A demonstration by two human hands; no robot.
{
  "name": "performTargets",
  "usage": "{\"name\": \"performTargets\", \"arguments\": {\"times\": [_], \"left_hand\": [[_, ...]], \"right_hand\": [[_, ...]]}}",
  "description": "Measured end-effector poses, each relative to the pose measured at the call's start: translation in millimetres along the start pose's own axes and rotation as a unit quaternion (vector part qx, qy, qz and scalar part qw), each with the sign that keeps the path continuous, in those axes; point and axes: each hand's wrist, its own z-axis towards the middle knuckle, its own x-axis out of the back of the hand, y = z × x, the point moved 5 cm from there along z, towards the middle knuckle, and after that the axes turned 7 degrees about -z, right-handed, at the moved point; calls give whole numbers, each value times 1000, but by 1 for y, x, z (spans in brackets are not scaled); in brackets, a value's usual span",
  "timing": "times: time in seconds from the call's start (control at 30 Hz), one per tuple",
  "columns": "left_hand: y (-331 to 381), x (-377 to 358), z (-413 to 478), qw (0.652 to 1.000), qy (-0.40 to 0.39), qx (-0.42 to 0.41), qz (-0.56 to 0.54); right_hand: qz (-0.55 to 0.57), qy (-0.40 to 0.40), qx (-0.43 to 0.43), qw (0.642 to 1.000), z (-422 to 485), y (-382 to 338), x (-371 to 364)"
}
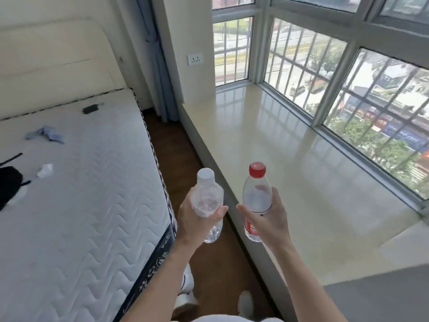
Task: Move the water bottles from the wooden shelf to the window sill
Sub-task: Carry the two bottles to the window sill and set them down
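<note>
L hand (197, 223) grips white-cap bottle (207, 201), R hand (267, 219) red-cap bottle (256, 196), beside window sill (290, 147)

Bedroom in home: bare mattress (81, 182), headboard (53, 59), barred window (348, 89).

In my left hand (195, 223) I see the white-capped bottle (207, 198), clear plastic all the way down. In my right hand (269, 219) the red-capped bottle (256, 198) is clear too, with a red label (251, 228) low on it. Left of the hands, the mattress (81, 205) is white, quilted in zigzag rows, and its side panel (160, 252) is dark navy with white figures. On it I make out a pale-blue cloth (46, 134), a black bag (9, 182) and a small black pouch (89, 109). Right of the hands the window sill (301, 170) is glossy cream, edged by grey window frames (334, 84). Below the hands the floor (216, 263) is brown wood. Beyond them the curtain (162, 77) is grey-blue.
</note>
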Motion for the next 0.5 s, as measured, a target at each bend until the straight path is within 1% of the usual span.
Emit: {"name": "performTargets", "arguments": {"times": [0.13,0.3,0.4,0.5], "left_hand": [[5,-7,35,998,57,18,-24],[-1,-13,67,993,83,58,-59],[-2,-18,91,991,97,51,-76],[-7,-26,119,992,92,48,-78]], "right_hand": [[-2,-49,24,999,54,-9,-9],[-3,-76,41,996,103,-18,-20],[4,-85,51,995,132,-25,-24],[11,-88,53,995,157,-27,-30]]}}
